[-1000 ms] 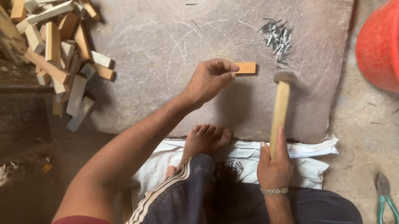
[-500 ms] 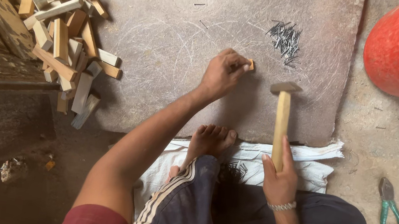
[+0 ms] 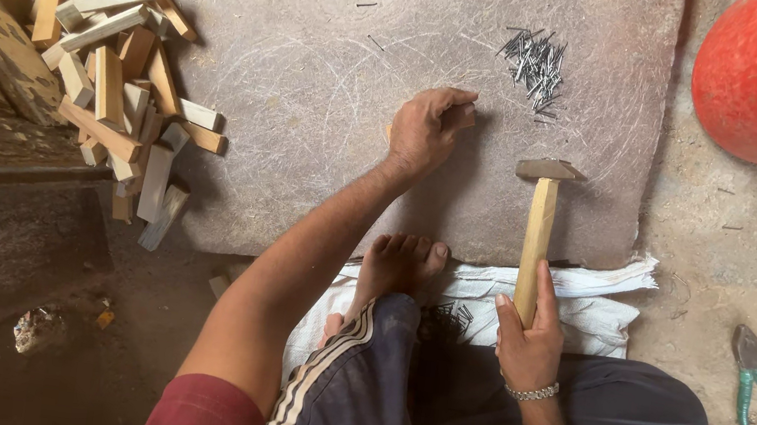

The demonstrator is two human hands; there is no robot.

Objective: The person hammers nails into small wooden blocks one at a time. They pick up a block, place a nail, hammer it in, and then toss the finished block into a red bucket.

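Now, right hand [image 3: 529,340] clenched around wooden hammer [image 3: 537,226] handle, left hand [image 3: 428,129] closed over small block on stone slab [image 3: 317,88] near nails [image 3: 535,63].

The person wears a dark red short sleeve [image 3: 201,413] at seven o'clock, and dark navy track trousers [image 3: 354,394] with white side stripes running along the leg at six o'clock. A silver link bracelet [image 3: 530,393] circles the wrist of the right hand [image 3: 528,335] at five o'clock. The left hand [image 3: 426,131], forearms and one foot [image 3: 395,268] near centre are bare.
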